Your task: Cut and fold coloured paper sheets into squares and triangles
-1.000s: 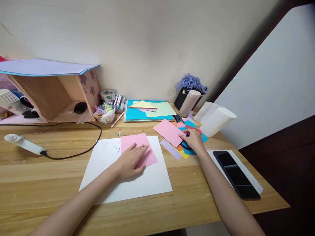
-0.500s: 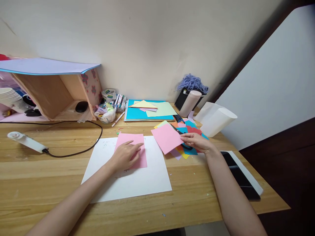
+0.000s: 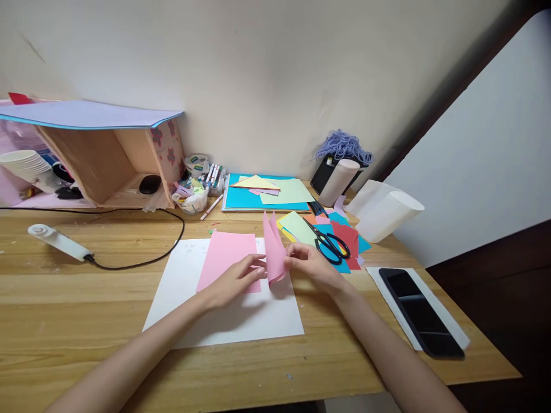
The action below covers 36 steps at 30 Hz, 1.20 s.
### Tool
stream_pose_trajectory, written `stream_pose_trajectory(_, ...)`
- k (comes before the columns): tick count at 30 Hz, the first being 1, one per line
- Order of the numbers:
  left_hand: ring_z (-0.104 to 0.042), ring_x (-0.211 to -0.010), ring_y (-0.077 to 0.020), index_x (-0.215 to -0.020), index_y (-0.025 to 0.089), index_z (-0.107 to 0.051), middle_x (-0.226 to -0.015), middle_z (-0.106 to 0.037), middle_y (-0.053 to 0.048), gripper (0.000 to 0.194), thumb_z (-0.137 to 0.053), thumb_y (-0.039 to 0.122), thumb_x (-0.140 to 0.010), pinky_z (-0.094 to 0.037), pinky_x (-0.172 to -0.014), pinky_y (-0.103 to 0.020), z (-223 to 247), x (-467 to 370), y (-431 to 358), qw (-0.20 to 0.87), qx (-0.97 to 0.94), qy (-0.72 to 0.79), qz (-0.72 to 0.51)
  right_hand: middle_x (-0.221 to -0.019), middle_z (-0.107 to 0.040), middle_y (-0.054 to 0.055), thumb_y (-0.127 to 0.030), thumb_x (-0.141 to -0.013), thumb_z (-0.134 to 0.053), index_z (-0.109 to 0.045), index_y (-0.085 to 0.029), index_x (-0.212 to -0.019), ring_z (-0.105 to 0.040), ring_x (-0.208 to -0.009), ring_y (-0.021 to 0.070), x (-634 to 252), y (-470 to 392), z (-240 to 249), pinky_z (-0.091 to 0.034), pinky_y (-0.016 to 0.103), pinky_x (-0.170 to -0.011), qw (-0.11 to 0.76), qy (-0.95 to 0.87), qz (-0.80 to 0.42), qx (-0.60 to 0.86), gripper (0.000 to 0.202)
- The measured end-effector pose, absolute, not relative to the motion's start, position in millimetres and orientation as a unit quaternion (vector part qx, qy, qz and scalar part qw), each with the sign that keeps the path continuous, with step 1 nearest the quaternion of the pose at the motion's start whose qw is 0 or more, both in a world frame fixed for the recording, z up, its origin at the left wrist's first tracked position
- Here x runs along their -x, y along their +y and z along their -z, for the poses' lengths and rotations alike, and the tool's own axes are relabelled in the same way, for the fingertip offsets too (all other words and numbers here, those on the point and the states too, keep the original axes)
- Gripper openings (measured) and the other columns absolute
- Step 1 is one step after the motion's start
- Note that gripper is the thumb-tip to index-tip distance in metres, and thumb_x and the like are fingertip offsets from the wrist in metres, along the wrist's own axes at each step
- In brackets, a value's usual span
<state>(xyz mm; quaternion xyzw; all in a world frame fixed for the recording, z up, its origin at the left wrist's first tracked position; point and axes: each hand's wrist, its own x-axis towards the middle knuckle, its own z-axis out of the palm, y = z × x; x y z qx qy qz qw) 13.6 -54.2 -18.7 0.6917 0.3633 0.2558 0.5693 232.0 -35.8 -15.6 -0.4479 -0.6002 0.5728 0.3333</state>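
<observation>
A pink sheet of paper [image 3: 274, 252], bent over on itself, is raised above the right part of a white sheet [image 3: 241, 321]. My right hand [image 3: 313, 265] pinches its right side between thumb and fingers. My left hand [image 3: 236, 280] is beside the paper's left side, thumb and fingers apart; whether the fingertips touch it I cannot tell. Under and behind my left hand, a second pink sheet [image 3: 226, 255] lies flat on the white sheet. Black-handled scissors [image 3: 329, 244] rest on coloured paper pieces [image 3: 346, 235] just beyond my right hand.
A phone [image 3: 419, 312] lies at right, near a curled white paper [image 3: 379, 215]. Behind are stacked coloured sheets [image 3: 241, 201], a tub of scraps [image 3: 191, 202] and a black holder with purple yarn [image 3: 342, 146]. At left stand a cardboard box [image 3: 166, 146] and a corded white device [image 3: 60, 244].
My right hand has brought its pink sheet left and nearer, and the sheet is now bent over. My left hand has shifted right toward it. The scissors are now uncovered.
</observation>
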Motion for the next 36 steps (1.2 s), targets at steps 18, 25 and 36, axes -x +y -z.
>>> stream_pose_trajectory(18, -0.063, -0.080, -0.0202, -0.115, 0.015, -0.036, -0.093, -0.064, -0.009, 0.047, -0.053, 0.025, -0.072, -0.050, -0.063, -0.031, 41, 15, -21, 0.541, -0.538, 0.557, -0.328, -0.090, -0.060, 0.002, -0.036, -0.070, -0.061, -0.060, -0.017, -0.088, -0.054, -0.082, 0.0161, -244, -36, 15, -0.042, 0.024, -0.069, 0.183, -0.612, -0.654, 0.405, 0.026)
stream_pose_trajectory(25, -0.060, -0.074, -0.0205, -0.115, 0.017, -0.037, -0.092, -0.061, -0.007, 0.056, -0.055, 0.023, -0.063, -0.045, -0.056, -0.026, 34, 31, -18, 0.336, -0.652, 0.655, -0.179, -0.066, -0.061, 0.002, -0.047, -0.072, -0.058, -0.055, -0.014, -0.072, -0.056, -0.054, 0.0103, -262, -18, 38, -0.043, 0.020, -0.048, 0.189, -0.539, -0.639, 0.515, 0.033)
stream_pose_trajectory(36, -0.039, -0.113, -0.0231, -0.129, 0.017, -0.030, -0.122, -0.041, -0.010, 0.059, -0.041, 0.011, -0.072, -0.034, -0.094, -0.037, 45, 5, -28, 0.055, -0.860, 0.477, -0.174, -0.046, -0.054, -0.003, -0.046, -0.073, -0.057, -0.045, -0.016, -0.062, -0.050, -0.037, 0.0067, -252, -14, 48, -0.037, 0.016, -0.036, 0.250, -0.540, -0.573, 0.564, 0.034)
